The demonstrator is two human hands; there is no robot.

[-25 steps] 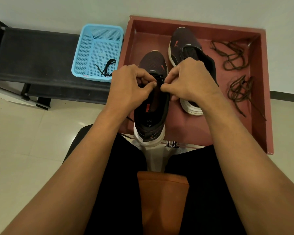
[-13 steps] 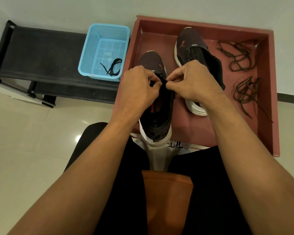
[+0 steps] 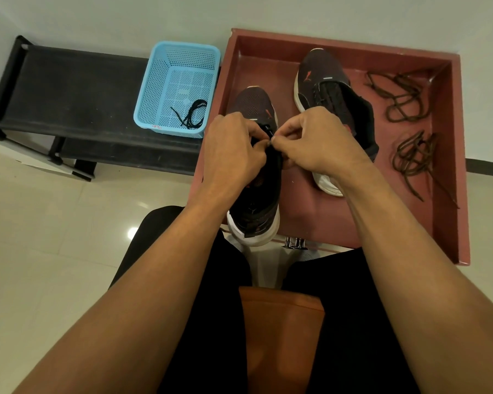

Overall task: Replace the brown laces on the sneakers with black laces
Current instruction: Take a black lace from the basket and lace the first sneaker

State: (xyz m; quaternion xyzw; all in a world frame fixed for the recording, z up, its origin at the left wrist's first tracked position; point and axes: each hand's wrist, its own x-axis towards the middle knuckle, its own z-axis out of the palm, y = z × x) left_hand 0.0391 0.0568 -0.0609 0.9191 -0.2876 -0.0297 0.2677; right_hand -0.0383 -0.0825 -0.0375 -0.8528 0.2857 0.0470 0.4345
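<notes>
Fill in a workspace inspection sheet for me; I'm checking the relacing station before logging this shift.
Surface: red tray, walled, carrying the job's things.
Job's things: near sneaker mid-lacing; far sneaker black-laced; two brown lace bundles loose at right; black lace in blue basket.
Clutter: small metal pieces at tray's near edge.
Hands: left hand and right hand both pinch the near sneaker's lace.
Cables: nothing seen.
Surroundings: black bench under the basket, tiled floor, pale wall.

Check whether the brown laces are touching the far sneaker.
Apart. The head view shows bare tray floor between the far sneaker and the brown laces.
</notes>
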